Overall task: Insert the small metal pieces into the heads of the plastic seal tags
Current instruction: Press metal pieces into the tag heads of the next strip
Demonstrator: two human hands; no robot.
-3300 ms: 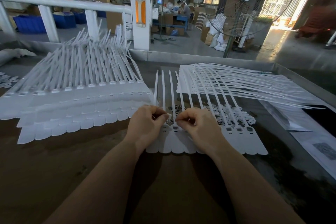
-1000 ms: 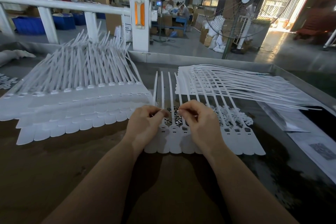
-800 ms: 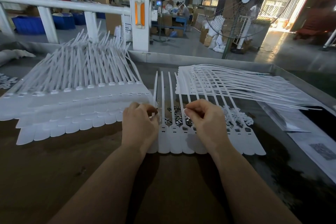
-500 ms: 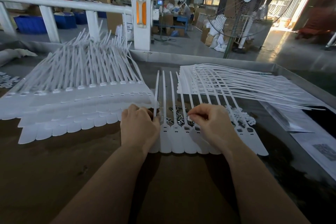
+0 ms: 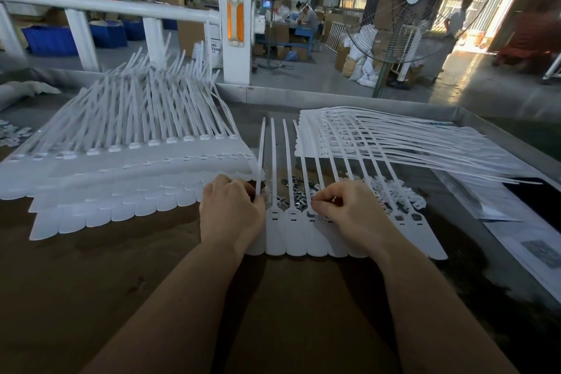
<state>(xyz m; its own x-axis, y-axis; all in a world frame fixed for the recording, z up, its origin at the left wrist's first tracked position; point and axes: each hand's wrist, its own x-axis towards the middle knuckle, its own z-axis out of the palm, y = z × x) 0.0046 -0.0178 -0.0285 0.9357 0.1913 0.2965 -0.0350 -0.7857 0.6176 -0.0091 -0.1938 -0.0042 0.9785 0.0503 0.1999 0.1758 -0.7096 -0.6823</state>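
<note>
A joined row of white plastic seal tags (image 5: 296,234) lies flat before me, straps pointing away. My left hand (image 5: 232,212) rests on the leftmost tag's head, fingers curled, its fingertips at the base of that strap. My right hand (image 5: 349,209) pinches a small metal piece (image 5: 334,199) between thumb and forefinger, just above a tag head right of the middle. Loose metal pieces (image 5: 296,191) lie scattered between the straps, beyond both hands.
A big stack of tag sheets (image 5: 121,167) fills the left of the brown table (image 5: 151,282). Another stack (image 5: 394,136) fans out at the right. Small white plastic parts (image 5: 391,188) lie beside my right hand. A raised metal rim (image 5: 334,97) borders the table; papers (image 5: 522,234) lie far right.
Both hands have moved apart: the left slid to the leftmost tag head, the right went to the metal pieces and now pinches one over a tag head.
</note>
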